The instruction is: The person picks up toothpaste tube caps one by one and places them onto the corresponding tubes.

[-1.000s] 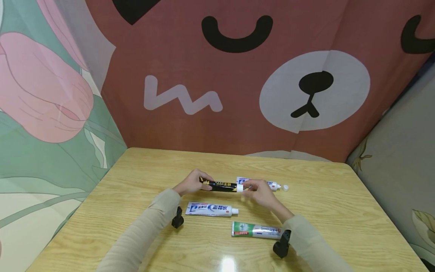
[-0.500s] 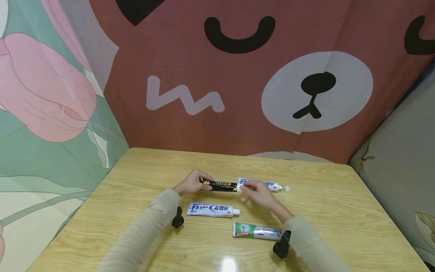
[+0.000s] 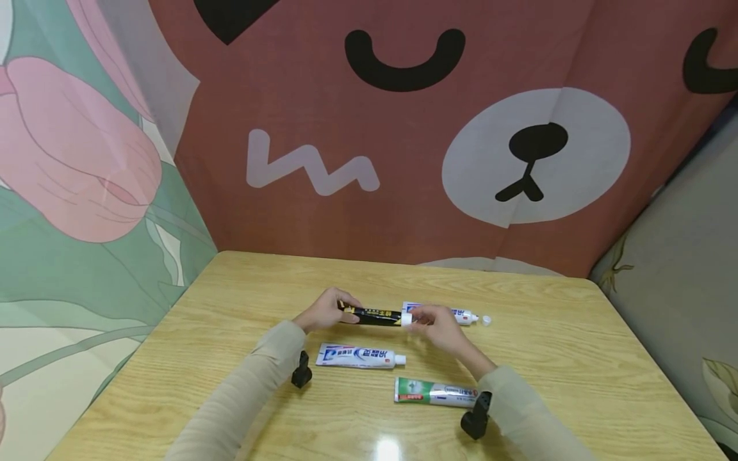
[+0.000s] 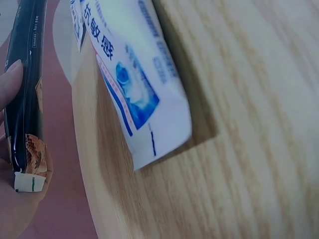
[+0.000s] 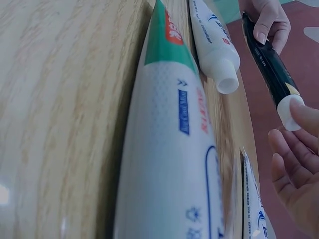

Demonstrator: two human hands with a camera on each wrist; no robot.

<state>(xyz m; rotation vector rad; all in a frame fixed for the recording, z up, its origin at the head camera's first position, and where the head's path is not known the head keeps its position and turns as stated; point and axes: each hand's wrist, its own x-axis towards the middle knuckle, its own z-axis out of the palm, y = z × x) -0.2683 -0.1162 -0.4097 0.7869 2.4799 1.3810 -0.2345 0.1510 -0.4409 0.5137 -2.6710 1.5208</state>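
Note:
A black toothpaste tube (image 3: 377, 316) is held level above the far part of the table. My left hand (image 3: 328, 312) grips its crimped end, thumb in front; in the left wrist view that end shows a pale edge. At the tube's other end is a white cap (image 5: 289, 113), which my right hand (image 3: 441, 328) pinches between thumb and fingers. The right wrist view shows the thumb on the cap and the other fingers curled below. Behind the right hand, partly hidden, lies a white-and-blue toothpaste tube (image 3: 466, 316), with a small loose white cap (image 3: 487, 320) beside its nozzle.
Nearer me, another white-and-blue toothpaste tube (image 3: 357, 356) with its cap on lies on the wooden table (image 3: 230, 397). A green-and-white toothpaste tube (image 3: 434, 392) lies at front right, its end hidden by the right wrist's camera (image 3: 476, 419). A printed cloth (image 3: 300, 218) hangs behind the table.
My right fingers slid over the white cap and then back, so more of it shows than half a second ago. The left hand and the lying tubes keep their places.

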